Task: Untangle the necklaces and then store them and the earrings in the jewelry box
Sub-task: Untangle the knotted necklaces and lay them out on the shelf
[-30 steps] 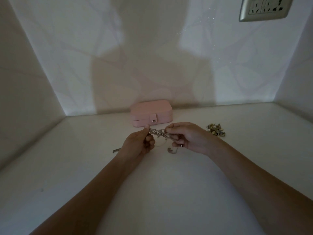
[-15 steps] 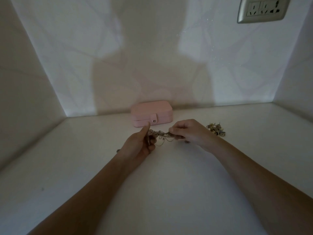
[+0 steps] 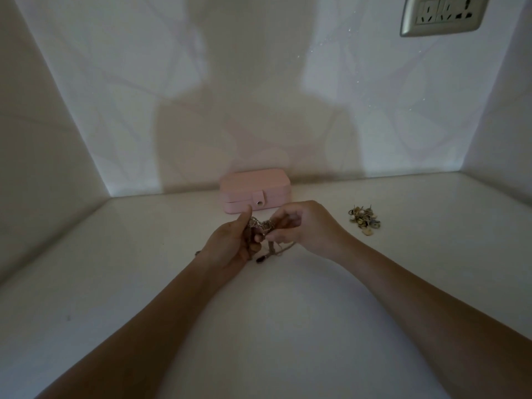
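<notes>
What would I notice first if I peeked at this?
The left hand and right hand meet in the middle, both pinching the tangled necklaces, with strands dangling below. Behind them sits a closed pink jewelry box, and a little pile of earrings lies to the right.

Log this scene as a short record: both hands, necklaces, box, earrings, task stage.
left hand: grips tangled metallic necklaces
right hand: pinches the same tangle
loose ends: hang below the hands
pink rectangular jewelry box: closed, snap fastened, by the back wall
pile of small earrings: on the white tabletop, right of the hands
stage: untangling; necklaces and earrings outside the box
</notes>
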`<state>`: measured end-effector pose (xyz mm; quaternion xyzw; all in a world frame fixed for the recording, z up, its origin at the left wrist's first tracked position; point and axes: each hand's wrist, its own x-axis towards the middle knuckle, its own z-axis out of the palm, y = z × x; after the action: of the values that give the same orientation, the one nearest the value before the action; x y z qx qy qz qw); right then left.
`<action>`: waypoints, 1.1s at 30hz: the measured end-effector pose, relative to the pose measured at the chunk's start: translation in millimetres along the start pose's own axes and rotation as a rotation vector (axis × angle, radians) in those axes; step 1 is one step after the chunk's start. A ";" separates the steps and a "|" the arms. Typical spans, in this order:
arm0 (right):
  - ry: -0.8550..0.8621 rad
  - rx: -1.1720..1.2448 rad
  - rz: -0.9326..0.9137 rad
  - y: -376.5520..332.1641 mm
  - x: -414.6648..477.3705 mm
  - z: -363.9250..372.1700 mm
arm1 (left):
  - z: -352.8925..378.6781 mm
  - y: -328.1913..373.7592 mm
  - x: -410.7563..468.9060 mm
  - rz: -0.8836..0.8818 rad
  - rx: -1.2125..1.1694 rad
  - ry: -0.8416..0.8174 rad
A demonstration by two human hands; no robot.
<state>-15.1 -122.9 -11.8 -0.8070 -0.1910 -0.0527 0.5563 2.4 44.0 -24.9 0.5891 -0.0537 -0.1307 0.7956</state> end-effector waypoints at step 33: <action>-0.050 -0.185 -0.040 -9.0 -3.5 1.0 | -0.8 4.0 -8.1 -0.031 0.106 -0.129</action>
<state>-21.7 -120.1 -5.4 -0.8521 -0.2153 -0.0609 0.4732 -4.7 48.0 -20.8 0.6217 -0.1026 -0.1775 0.7559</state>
